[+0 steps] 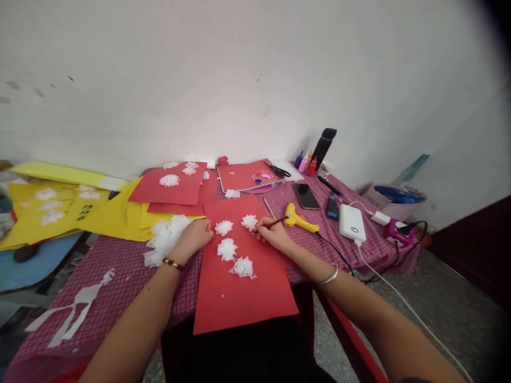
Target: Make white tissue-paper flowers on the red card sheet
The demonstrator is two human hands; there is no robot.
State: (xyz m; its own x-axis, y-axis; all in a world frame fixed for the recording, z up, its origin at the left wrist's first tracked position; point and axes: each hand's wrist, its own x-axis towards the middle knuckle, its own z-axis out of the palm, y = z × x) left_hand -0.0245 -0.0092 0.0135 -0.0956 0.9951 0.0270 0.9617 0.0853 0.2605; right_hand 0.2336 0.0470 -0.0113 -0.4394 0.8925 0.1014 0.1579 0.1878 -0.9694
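A red paper sheet (247, 300) lies lengthwise before me, with several white ruffled paper flowers on it. My right hand (273, 233) pinches a thin dark paintbrush (279, 219), its lower end beside the upper right flower (249, 222). Curled into a fist, my left hand (197, 236) rests at the sheet's left edge; nothing shows in its fingers. Next to that fist is a pile of white crinkled paper pieces (165, 239). Three other flowers, the upper left one (224, 227), the middle one (227, 249) and the lower one (243, 267), sit on the sheet.
A yellow glue gun (301, 219) with a black cord lies right of my right hand. Beyond are a phone (306, 196), a white power bank (352, 222), black scissors (279, 170), paint bottles (311, 166) and a black flask (325, 148). Flowered red sheets (143, 190) and yellow sheets (115, 213) lie left.
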